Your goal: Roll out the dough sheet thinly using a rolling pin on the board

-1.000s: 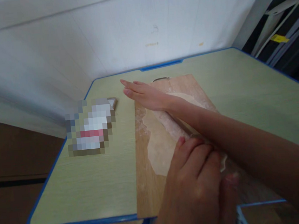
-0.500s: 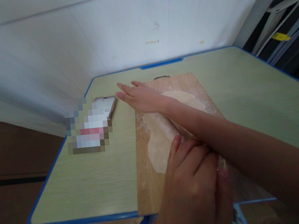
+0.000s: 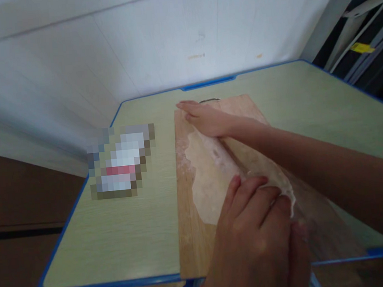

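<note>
A wooden rolling pin [image 3: 222,157], dusted with flour, lies slantwise over a thin, uneven sheet of dough [image 3: 210,193]. Beneath the dough is a wooden cutting board [image 3: 192,247]. My right hand [image 3: 207,118] reaches across from the right and closes over the far end of the pin, fingers pointing left. Bent fingers of my left hand [image 3: 254,227] cover the near end; its thumb is on the right side. Both pin ends are hidden under the hands. At the right, the dough's edge shows between my left hand and right forearm.
The board rests on a pale green table [image 3: 119,240] with a blue rim. A phone [image 3: 125,156], blurred by pixelation, lies left of the board. A white wall [image 3: 168,42] stands behind, and a dark rack-like object [image 3: 363,32] at the back right.
My right hand has moved right and drawn back along with the pin, its fingers now more bent. My left hand has shifted slightly right. More dough shows left of the pin.
</note>
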### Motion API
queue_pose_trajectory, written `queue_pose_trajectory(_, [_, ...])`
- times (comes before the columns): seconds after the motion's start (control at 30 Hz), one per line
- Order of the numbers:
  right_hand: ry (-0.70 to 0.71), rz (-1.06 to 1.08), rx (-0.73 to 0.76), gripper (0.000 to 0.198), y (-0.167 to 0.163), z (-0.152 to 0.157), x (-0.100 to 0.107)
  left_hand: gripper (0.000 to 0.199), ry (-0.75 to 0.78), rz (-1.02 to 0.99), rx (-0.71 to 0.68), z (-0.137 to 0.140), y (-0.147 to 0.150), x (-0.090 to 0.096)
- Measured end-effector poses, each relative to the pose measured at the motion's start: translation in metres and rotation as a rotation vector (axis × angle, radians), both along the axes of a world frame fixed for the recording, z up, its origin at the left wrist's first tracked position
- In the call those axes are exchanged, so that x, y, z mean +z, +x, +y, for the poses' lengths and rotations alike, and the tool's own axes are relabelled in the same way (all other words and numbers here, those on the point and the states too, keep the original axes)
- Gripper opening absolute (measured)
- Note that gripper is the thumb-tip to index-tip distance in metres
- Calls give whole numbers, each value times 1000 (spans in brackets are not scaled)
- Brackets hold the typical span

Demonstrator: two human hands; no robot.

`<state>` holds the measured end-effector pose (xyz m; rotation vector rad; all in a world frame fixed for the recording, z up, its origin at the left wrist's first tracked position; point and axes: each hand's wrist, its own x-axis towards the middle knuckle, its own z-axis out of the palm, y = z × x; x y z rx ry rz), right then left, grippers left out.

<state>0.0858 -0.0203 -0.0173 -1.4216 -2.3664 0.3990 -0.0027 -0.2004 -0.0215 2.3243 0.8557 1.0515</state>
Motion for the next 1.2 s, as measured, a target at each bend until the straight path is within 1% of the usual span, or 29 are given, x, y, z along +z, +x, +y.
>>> queue_pose_trajectory(0.07, [6,37,-34,53,8,2,-4,22,8,-10,12,0,0,-1])
queue_pose_trajectory(0.13, [30,36,-34,53,3,2,-6,21,7,-24,25,0,-1,-1])
queue_pose_trajectory(0.2, [67,-27,-2,54,-14,0,-3,19,-7,-23,33,1,-2,-1])
queue_pose_trajectory(0.3, [112,-136,99,56,-44,-6,4,20,-42,-5,31,2,-4,-1])
queue_pose_trajectory(0.37, [123,-159,160,54,-55,-8,7,22,-57,-9,33,2,-4,0])
queue_pose_trajectory(0.43, [118,-146,156,54,-52,-8,8,24,-62,-14,28,1,-3,0])
queue_pose_trajectory(0.57, [62,-79,38,56,-22,-3,1,21,-23,5,11,-3,0,-1])
queue_pose_trajectory(0.63, [56,-64,8,57,-13,-1,-2,22,-3,1,15,-3,0,-2])
queue_pose_trajectory(0.73, [99,-68,-6,57,-23,-2,-2,23,-21,-9,27,-3,-1,-2])
queue_pose_trajectory(0.83, [162,-109,63,53,-50,-5,-1,25,-38,-35,39,-1,-3,-2])
queue_pose_trajectory(0.9, [158,-119,95,51,-61,-6,0,25,-31,-68,39,-1,-4,-3])
queue_pose_trajectory(0.97, [126,-102,69,49,-57,-5,0,24,-34,-76,37,-2,-4,-3])
queue_pose_trajectory(1.03, [110,-82,31,50,-43,-3,-2,21,-37,-55,26,-3,-3,-3])
queue_pose_trajectory(1.13, [155,-59,9,53,-20,-1,-3,20,-22,-27,9,-4,-1,-4])
queue_pose_trajectory(1.2, [171,-53,-8,53,-19,-2,-3,20,-8,-34,14,-4,-1,-4])
